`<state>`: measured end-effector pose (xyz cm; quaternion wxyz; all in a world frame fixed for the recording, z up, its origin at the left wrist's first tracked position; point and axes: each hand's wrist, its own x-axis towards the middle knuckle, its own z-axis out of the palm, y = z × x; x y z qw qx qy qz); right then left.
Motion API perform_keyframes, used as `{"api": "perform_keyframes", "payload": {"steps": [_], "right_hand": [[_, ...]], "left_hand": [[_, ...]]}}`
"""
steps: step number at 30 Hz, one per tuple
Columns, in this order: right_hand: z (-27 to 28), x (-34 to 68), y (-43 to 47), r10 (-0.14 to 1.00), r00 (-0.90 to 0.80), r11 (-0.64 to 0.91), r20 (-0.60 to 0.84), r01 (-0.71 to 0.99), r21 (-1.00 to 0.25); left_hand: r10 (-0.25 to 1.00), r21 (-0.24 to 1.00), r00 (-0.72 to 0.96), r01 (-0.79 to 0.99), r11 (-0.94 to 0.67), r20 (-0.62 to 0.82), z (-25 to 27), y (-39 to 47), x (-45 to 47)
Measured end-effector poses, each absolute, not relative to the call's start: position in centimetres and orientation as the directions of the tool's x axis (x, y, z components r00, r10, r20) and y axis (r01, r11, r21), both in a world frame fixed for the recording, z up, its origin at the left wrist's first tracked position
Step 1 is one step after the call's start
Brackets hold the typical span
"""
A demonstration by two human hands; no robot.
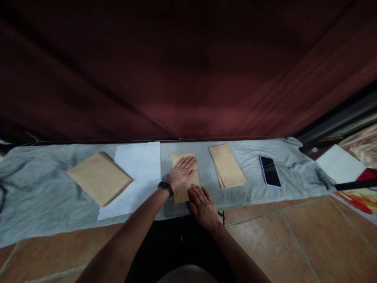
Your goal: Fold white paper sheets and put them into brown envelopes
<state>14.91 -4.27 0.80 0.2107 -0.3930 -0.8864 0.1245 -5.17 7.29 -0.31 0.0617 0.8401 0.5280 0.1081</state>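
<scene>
taking the envelope as the clock's centre: the grey cloth (pixel 44 177) runs from 9 to 3 o'clock, rumpled towards 3. it looks soft, so a hard push could bunch it and carry everything on it along. the white sheets (pixel 145 173) lie at 9 o'clock, close to the left arm; a sleeveless sweep of that arm might skew them. the thick stack (pixel 99 177) sits farther out at 9, partly over the sheets, so a tug on the sheets could drag it and spill its uneven edges.

the thin stack (pixel 228 165) lies between 2 and 3 o'clock, already fanned at its 6 o'clock end; a brush from the right hand could spread it more. the envelope (pixel 182 190) itself is at the centre, under both hands. uneven pressure might crease it or turn it askew.

the left hand (pixel 184 169) lies flat across its 12 o'clock half, the right hand (pixel 204 206) at its 5 o'clock edge. neither grip is clamped; palms face down, so sliding seems the likelier slip. the phone (pixel 270 171), at 3 o'clock, risks little unless the cloth shifts. the black band (pixel 165 188) on the left wrist could snag a paper edge.
</scene>
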Motion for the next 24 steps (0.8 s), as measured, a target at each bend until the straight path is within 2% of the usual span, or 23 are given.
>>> {"api": "perform_keyframes", "payload": {"steps": [8,24], "right_hand": [[0.0,15.1,-4.4,0.762,-0.52,0.647,0.386,0.635,-0.423],[0.0,15.0,-4.7,0.728,-0.607,0.683,0.319,0.683,-0.259]], "left_hand": [[0.874,0.172,0.475,0.857,-0.486,0.104,0.3,3.2,-4.6],[0.845,0.147,0.522,0.832,-0.535,0.119,0.9,-4.9,-3.5]]}}
